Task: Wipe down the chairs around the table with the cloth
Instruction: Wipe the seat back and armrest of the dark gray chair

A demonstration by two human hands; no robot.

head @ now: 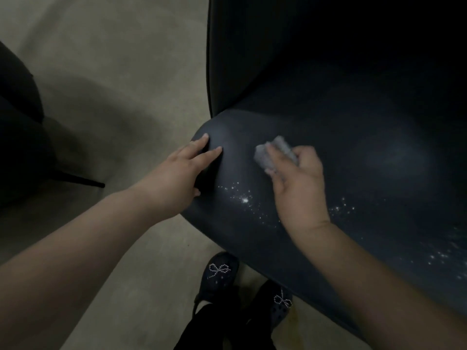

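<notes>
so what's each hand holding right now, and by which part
The right hand grips the folded grey cloth along its near edge. The left hand holds nothing; it rests on the chair seat's corner.

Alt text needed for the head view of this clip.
A right hand presses a folded grey cloth onto a dark chair seat, while the left hand rests open-fingered on the seat's front corner. Glinting droplets speckle the seat; two dark clogs stand below.

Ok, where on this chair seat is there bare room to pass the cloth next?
Free: the seat right of the right hand, up to the dark backrest. Crowded: the near-left corner, where the left hand rests and the cloth sits.
</notes>
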